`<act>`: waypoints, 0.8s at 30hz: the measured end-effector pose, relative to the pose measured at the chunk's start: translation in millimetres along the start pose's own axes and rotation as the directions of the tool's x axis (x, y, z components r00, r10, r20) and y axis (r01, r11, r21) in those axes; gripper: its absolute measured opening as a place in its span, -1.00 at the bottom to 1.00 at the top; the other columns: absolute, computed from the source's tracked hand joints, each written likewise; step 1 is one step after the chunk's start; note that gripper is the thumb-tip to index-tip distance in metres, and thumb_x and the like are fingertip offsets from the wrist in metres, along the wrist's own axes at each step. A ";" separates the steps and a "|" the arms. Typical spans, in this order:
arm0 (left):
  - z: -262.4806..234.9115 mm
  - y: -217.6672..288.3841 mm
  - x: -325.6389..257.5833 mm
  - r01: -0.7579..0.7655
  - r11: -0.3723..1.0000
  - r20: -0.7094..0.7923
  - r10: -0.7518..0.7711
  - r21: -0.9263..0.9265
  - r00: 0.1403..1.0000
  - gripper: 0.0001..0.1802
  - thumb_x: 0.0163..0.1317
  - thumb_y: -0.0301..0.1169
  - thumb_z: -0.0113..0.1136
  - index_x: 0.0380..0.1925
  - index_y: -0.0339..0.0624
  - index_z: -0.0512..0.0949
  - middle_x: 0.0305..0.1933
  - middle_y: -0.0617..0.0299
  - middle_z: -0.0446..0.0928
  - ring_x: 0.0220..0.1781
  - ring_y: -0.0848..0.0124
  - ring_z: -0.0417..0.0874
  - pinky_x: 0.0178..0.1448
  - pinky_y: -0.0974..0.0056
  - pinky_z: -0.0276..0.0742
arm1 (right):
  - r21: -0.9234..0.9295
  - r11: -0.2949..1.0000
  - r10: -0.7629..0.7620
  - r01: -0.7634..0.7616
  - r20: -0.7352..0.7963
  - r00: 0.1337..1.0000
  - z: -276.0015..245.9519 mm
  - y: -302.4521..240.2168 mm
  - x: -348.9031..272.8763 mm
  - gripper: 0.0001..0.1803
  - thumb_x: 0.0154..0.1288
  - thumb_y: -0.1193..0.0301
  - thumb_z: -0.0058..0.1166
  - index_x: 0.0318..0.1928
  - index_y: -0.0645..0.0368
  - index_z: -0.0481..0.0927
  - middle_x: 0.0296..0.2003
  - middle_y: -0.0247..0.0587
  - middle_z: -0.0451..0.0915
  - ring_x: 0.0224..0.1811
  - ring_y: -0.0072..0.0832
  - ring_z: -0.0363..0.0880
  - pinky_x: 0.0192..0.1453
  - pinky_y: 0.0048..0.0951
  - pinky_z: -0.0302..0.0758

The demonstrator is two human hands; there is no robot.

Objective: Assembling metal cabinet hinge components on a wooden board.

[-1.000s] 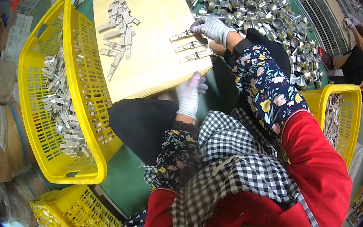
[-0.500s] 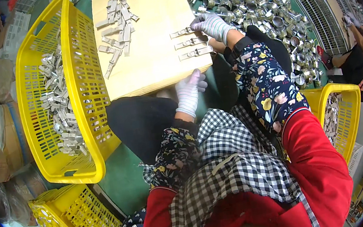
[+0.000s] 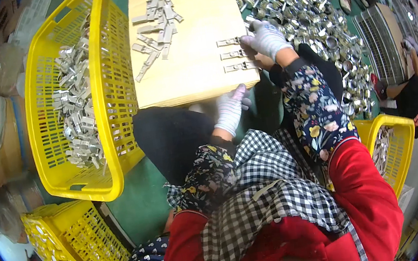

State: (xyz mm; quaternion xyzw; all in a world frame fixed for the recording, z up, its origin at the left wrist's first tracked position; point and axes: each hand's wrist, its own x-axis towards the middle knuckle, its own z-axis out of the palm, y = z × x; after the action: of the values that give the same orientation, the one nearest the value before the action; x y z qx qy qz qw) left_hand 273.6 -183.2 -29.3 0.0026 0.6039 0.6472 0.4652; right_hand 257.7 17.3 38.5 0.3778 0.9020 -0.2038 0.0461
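A wooden board [image 3: 198, 82] lies in front of me, over my dark-trousered leg. My left hand [image 3: 231, 111], in a striped glove, holds the board's near edge close to the right corner, thumb up and fingers curled. At the right edge, three slim metal clips [image 3: 231, 54] lie side by side, jutting toward my right. My gloved right hand [image 3: 268, 39] has thumb and fingers closed at the outer end of the farthest clip; its fingertips partly hide that end. A loose pile of similar metal clips [image 3: 160, 24] sits on the board's far left.
A yellow basket [image 3: 105, 91] of metal pieces stands left of the board. Shiny round metal parts [image 3: 298, 10] with stems are heaped at far right. Another yellow basket [image 3: 404, 151] stands lower right, and a yellow crate [image 3: 94, 236] lower left. Another person's hand [image 3: 411, 44] shows far right.
The view has shifted, so the board and baskets sit a little further right in the picture. My right hand stays at the farthest clip with its fingers slightly moved. My left hand keeps its place.
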 end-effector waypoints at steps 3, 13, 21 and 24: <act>6.9 3.8 -2.4 0.066 0.998 -0.011 -0.066 0.008 0.998 -0.67 0.10 -0.25 0.11 -0.38 -0.37 0.51 -0.49 0.13 0.54 -0.59 0.47 0.51 -0.55 0.46 0.40 | -0.041 0.976 -0.218 0.215 -0.269 0.938 -16.6 -24.9 -22.1 -0.51 -0.01 0.14 0.10 -0.10 0.18 0.44 -0.18 -0.05 0.47 -0.08 -0.19 0.43 -0.02 -0.27 0.37; 6.8 -22.1 23.3 -0.110 0.978 0.107 0.130 -0.175 0.986 -0.69 0.20 -0.26 -0.12 -0.16 -0.24 0.39 -0.19 0.21 0.43 -0.19 0.40 0.37 -0.08 0.30 0.21 | 0.018 0.609 -0.722 0.793 -0.401 0.564 114.6 -165.5 28.7 -0.86 -0.01 0.42 -0.11 -0.36 0.11 0.43 -0.30 -0.07 0.41 -0.22 -0.18 0.38 -0.15 -0.20 0.34; -13.7 -9.0 17.7 -0.118 0.993 0.042 0.119 -0.013 0.992 -0.73 0.18 -0.28 -0.05 -0.23 -0.24 0.42 -0.30 0.23 0.45 -0.34 0.45 0.40 -0.24 0.35 0.29 | -0.377 0.460 -0.888 0.804 -0.199 0.415 80.0 -167.5 -14.3 -0.85 -0.10 0.44 0.00 -0.40 0.06 0.49 -0.16 -0.09 0.37 -0.07 -0.14 0.29 -0.01 -0.19 0.22; -10.5 -7.7 22.1 -0.136 0.990 0.065 0.138 -0.028 0.988 -0.74 0.17 -0.29 -0.03 -0.25 -0.24 0.43 -0.35 0.24 0.46 -0.39 0.47 0.41 -0.30 0.37 0.32 | -0.503 0.364 -0.931 0.784 -0.188 0.312 83.5 -140.5 -8.4 -0.76 -0.14 0.44 0.05 -0.32 0.07 0.48 -0.15 -0.08 0.38 -0.11 -0.15 0.34 -0.04 -0.19 0.24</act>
State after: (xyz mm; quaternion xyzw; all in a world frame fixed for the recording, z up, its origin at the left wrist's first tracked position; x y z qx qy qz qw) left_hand 259.7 -179.3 -50.5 0.0603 0.5790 0.6842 0.4394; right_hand 159.4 -110.6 11.1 -0.1482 0.9634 0.0453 -0.2188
